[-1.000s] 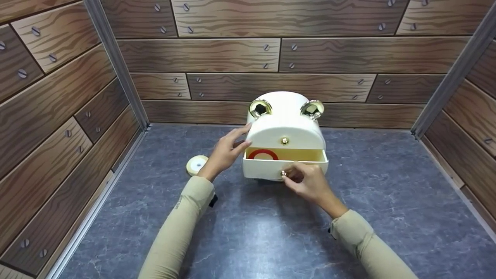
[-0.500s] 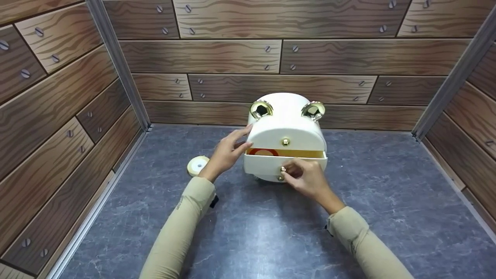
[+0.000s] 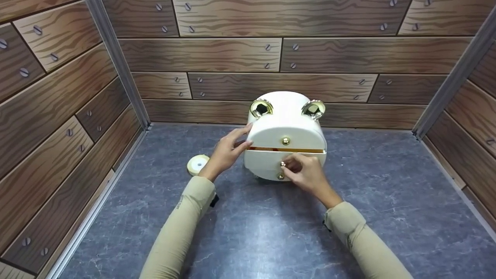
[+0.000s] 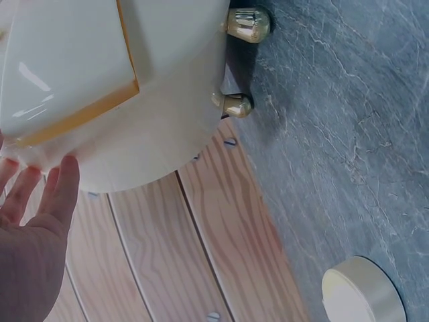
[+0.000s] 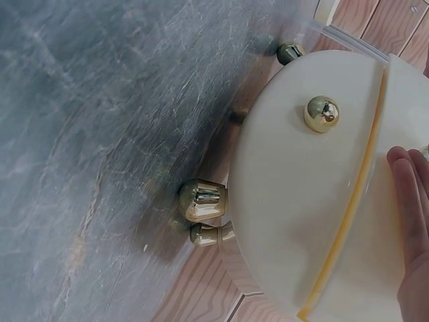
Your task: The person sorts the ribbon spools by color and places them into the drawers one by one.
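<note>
A white rounded mini drawer cabinet (image 3: pixel 286 108) faces me, with gold ear-like pieces on top and gold ball feet (image 4: pixel 248 24). Its middle drawer (image 3: pixel 259 159) sticks out slightly, leaving a narrow orange gap under the upper drawer. My right hand (image 3: pixel 308 176) pinches that drawer's gold knob (image 3: pixel 283 164) between thumb and fingers. The lower drawer's knob (image 5: pixel 322 113) shows just below. Along the cabinet's left side lies my left hand (image 3: pixel 228 149), fingers extended, fingertips at the wall. The drawer's contents are almost wholly hidden.
A pale yellow roll (image 3: pixel 197 164) with a white core, like tape or ribbon, lies on the dark marbled floor (image 3: pixel 248 240) left of the cabinet, close to my left wrist. Wood-patterned panels (image 3: pixel 232 56) rise behind and on both sides.
My right hand has pushed the middle drawer inward, away from me, so the red ring inside has gone out of sight. The lower knob has come into view. My left hand stays put.
</note>
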`<state>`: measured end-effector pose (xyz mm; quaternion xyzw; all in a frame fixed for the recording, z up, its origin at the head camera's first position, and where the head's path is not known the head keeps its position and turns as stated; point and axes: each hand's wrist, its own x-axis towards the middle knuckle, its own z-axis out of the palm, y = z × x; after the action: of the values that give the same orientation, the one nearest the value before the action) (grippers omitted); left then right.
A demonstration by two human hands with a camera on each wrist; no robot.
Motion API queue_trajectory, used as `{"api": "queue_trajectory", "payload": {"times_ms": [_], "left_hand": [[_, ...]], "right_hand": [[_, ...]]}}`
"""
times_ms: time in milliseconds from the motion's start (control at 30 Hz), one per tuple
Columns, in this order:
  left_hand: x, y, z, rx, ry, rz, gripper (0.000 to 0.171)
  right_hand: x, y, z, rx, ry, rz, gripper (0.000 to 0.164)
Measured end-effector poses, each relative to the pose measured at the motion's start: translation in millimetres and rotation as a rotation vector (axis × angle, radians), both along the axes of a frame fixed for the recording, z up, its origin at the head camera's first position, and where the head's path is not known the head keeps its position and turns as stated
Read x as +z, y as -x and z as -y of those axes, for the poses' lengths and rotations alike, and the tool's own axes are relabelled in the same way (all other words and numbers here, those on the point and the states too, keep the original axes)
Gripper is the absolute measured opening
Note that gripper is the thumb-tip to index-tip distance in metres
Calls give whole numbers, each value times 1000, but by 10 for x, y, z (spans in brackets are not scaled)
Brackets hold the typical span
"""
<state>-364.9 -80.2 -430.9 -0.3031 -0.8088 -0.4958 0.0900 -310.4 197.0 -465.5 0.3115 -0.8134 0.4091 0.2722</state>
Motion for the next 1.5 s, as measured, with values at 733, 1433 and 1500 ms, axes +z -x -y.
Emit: {"api": "queue_trajectory", "payload": {"times_ms": [733, 1433, 1500], "left_hand": [[-11, 8, 0, -16, -41, -14, 54], [-13, 10, -4, -5, -15, -3, 55], [-11, 14, 0, -4, -18, -4, 55]], "right_hand": [[-3, 104, 16, -27, 18, -4, 12], [1, 69, 51, -111, -8, -32, 14], [-4, 76, 56, -111, -5, -31, 14]]}}
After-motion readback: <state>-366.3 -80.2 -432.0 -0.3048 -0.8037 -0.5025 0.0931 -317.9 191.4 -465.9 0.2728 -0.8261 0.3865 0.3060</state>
